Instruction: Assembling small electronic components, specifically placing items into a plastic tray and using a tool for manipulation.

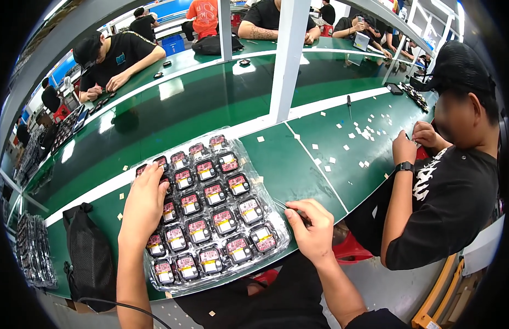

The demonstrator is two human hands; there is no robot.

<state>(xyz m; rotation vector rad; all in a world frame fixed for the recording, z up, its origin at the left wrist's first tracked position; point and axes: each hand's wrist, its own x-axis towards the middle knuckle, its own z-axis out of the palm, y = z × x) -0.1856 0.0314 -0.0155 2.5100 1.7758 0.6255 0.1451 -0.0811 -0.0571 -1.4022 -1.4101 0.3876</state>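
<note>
A clear plastic tray (282, 233) lies tilted on the green table in front of me. Rows of small black square device housings (223, 221) fill it, each showing a pink-red circuit board, a whitish block and a yellow strip. Over the tray's far left part rests my left hand (146, 194), thumb apart from the fingers; its fingertips touch or hover just over the housings there, and it covers some of them. Beside the tray's right edge, my right hand (310, 223) is closed around thin metal tweezers (279, 204), whose tips point at the tray.
Left of the tray lies a black bag (89, 249), with stacked clear trays (36, 252) beyond it. Small pale squares (366, 133) and a screwdriver (350, 107) lie to the right. A white post (287, 66) rises behind the tray. A co-worker (446, 192) sits close on my right; others work across the green belt.
</note>
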